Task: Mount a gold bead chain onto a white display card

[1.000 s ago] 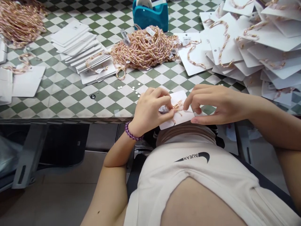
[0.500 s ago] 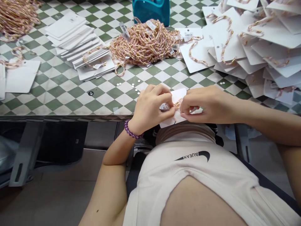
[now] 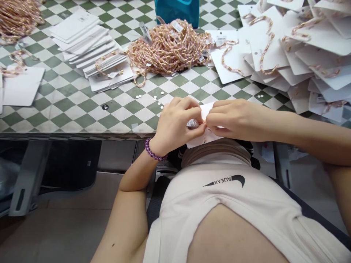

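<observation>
My left hand and my right hand meet over a small white card at the near edge of the checked table. Both hands pinch a pink and gold beaded bracelet against the card. Most of the bracelet and its small tag are hidden by my fingers. A purple bead band sits on my left wrist.
A heap of pink and gold bracelets lies behind my hands, a teal tape dispenser beyond it. Stacked blank cards lie at the left, carded bracelets are piled at the right. Small round stickers dot the table.
My right hand has slid left and closed in on the bracelet, meeting my left hand's fingers. More of the card is covered now.
</observation>
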A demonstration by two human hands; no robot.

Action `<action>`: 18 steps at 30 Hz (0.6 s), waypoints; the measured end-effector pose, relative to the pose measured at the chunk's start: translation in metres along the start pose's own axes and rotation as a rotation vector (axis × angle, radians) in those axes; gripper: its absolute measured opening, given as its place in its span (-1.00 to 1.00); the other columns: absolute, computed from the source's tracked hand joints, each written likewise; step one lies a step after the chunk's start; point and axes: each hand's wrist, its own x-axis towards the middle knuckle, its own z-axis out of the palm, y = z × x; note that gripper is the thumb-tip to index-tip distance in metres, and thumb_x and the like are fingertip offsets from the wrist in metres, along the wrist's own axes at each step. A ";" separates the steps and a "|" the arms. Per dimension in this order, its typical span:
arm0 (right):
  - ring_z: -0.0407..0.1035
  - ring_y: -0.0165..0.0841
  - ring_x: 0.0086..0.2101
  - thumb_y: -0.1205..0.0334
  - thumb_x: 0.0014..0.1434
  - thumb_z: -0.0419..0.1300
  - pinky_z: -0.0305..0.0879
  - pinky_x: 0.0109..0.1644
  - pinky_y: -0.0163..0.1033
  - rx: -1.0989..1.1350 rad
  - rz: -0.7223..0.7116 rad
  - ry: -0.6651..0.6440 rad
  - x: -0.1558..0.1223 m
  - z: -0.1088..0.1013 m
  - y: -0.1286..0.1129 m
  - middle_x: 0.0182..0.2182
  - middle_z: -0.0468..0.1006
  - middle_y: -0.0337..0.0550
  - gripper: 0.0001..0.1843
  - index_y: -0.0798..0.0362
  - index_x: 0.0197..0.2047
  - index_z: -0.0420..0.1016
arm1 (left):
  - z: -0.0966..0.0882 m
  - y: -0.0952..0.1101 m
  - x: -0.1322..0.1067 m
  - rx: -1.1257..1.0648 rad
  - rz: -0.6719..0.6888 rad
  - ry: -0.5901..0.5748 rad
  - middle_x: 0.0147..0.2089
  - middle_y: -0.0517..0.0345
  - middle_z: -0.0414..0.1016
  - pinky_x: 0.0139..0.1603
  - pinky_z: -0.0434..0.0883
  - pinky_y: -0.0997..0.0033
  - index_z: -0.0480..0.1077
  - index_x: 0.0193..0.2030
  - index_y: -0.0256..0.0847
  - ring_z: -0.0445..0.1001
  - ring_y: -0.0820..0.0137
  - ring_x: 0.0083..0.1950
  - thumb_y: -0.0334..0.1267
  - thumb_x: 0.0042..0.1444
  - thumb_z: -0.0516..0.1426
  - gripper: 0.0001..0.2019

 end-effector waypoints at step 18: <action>0.31 -0.29 -0.28 0.27 0.36 0.05 -0.06 -0.41 -0.25 -0.272 0.142 -0.081 0.002 0.006 -0.013 -0.40 0.42 -0.08 -0.82 0.12 -0.29 0.36 | 0.002 -0.004 0.000 0.035 0.052 0.011 -0.05 0.17 0.54 -0.03 0.38 0.13 0.47 -0.29 -0.12 0.38 0.21 -0.07 -0.25 0.14 0.24 -0.96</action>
